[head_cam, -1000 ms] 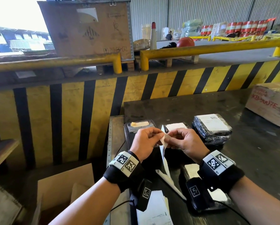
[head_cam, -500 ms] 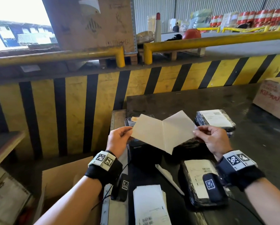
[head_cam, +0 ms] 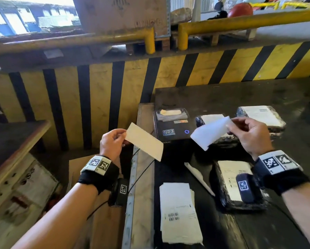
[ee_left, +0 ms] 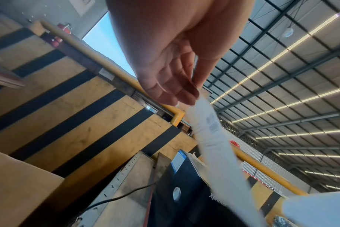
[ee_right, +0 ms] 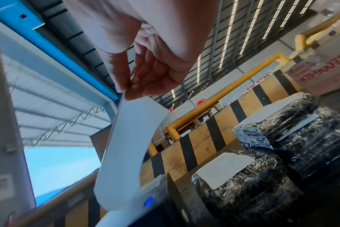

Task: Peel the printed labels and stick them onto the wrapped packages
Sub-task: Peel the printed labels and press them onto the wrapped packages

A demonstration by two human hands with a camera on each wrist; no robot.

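Peel looks done for this label: two sheets fully apart, one per hand. Left hand (head_cam: 113, 142) pinches the cream-toned backing sheet (head_cam: 144, 145) by its 9 o'clock end, thumb + fingers closed on the edge; the sheet hangs out toward 4 o'clock over the bench edge. In the left wrist view some faint print shows on it, too blurred to read, so which sheet is liner and which is label is a judgement from colour only. Right hand (head_cam: 251, 135) pinches the whiter label (head_cam: 210, 133) at its 2 o'clock corner, other fingers loosely curled; label hangs free, bowed in a soft curve per the right wrist view, stuck to nothing yet.

Progress: at least 3 wrapped packages carry labels already: one at 2 o'clock (head_cam: 261, 119), one just behind the held label (head_cam: 212, 119), one near the right wrist at 4 o'clock (head_cam: 238, 187). Whether an unlabelled pkg is left can't be told. Still to do, prob.: drop the liner, press this label down, then work through the printed labels stack (head_cam: 179, 212) at 6 o'clock.

Materials: pkgs are black blocks in crinkly, glossy film, lumpy corners, flat tops. Labels thin, matte, rounded corners. Printer (head_cam: 173, 130) at 12 o'clock is a boxy black plastic unit, blue ring lit, paper in the top slot. Table (head_cam: 231, 97) is dark, scuffed, dull.
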